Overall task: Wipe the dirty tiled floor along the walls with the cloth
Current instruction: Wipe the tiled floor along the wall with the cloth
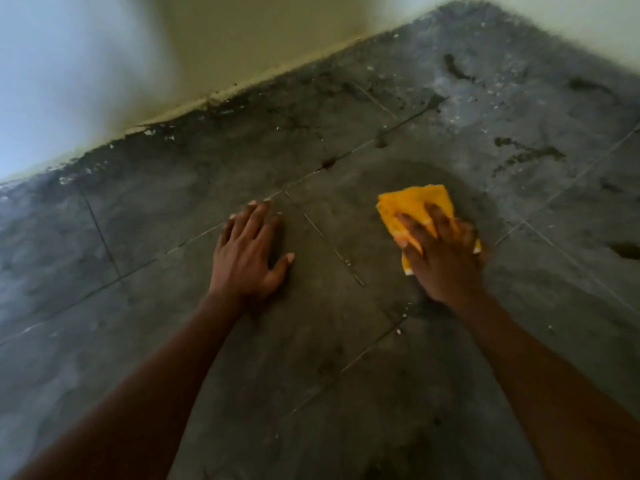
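A folded yellow cloth [412, 206] lies on the grey tiled floor [311, 341], right of centre. My right hand [443, 258] presses down on it with spread, straight fingers, and the cloth's far half sticks out beyond the fingertips. A darker wet patch rings the cloth. My left hand [249, 254] rests flat on the tile to the left, fingers straight, holding nothing. Black grime [242, 109] runs along the foot of the wall.
A pale yellowish wall [242, 39] runs diagonally across the top, meeting a second wall [588, 26] in the upper right corner. Dark smears [526, 154] and white specks [491, 88] cover the tiles near that corner. Another dark blot [623, 249] sits at the right edge.
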`<state>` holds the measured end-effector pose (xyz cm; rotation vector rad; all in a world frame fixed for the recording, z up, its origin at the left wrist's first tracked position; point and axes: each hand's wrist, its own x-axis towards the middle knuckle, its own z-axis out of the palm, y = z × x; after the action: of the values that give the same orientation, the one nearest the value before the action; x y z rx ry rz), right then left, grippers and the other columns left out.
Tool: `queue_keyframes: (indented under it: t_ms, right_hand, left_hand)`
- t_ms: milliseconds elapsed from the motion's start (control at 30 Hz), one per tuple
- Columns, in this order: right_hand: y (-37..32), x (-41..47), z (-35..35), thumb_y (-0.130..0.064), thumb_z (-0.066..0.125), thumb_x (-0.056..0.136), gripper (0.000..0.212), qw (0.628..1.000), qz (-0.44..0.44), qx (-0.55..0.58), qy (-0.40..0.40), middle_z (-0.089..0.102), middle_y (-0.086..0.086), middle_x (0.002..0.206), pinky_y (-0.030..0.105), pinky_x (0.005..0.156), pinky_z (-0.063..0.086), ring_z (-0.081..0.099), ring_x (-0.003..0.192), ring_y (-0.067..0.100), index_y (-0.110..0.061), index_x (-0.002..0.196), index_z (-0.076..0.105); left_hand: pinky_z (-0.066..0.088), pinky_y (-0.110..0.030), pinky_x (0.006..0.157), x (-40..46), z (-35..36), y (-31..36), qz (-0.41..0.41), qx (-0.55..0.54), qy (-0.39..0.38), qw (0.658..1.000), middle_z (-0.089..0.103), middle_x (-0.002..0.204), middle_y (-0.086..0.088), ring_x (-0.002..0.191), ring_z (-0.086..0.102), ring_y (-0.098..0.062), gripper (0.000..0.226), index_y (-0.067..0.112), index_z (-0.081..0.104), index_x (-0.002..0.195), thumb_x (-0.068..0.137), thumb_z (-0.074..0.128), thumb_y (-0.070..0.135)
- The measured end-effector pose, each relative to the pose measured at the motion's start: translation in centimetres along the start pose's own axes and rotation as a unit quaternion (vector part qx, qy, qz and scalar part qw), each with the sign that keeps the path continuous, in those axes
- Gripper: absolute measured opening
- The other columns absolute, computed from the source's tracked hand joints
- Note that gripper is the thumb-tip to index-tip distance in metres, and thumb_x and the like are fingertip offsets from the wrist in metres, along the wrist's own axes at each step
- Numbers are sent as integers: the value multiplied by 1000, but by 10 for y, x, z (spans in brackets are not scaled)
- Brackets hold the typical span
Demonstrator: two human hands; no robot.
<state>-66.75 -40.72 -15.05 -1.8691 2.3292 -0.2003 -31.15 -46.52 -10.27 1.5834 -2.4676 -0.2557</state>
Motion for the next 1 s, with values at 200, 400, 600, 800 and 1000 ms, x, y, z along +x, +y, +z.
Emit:
queue_keyframes:
  t_ms: [200,400,600,800,1000]
  right_hand:
    - [-74,62,-9,-65,32,101,56,994,102,42,17,2,-5,174,83,109,9,1,155,46,-62,155,15]
    - [-67,55,-18,-71,38,95,61,997,80,-14,14,12,-3,173,83,99,24,17,148,51,-62,154,23]
    - [-68,65,-12,-74,25,100,60,998,42,-31,-16,-4,1,175,70,116,21,18,153,49,-61,157,11]
    - [-80,62,-30,-70,30,96,64,994,88,-36,-49,-6,-1,174,72,109,29,20,148,50,-64,155,10]
    - [-136,44,-26,-69,35,94,62,997,54,4,-53,3,-7,175,75,108,27,22,149,48,-69,152,14]
  left_hand:
    - [6,-49,133,1,16,-16,-14,-8,-22,1000,3,177,5,163,0,-16,81,31,17,168,99,24,73]
    - [8,-52,131,12,11,-11,-13,-2,-71,997,3,178,1,164,-1,-21,78,25,23,167,101,33,65]
    - [9,-54,130,11,7,-16,-29,2,-105,994,3,178,-4,164,-1,-24,79,22,21,168,101,32,63]
    - [3,-52,131,8,7,-13,-32,-8,-135,990,-3,178,-1,164,-6,-23,78,26,13,169,102,30,64]
    - [-3,-44,131,8,9,-17,-35,21,-112,993,4,178,-1,164,1,-23,78,29,13,169,102,33,65]
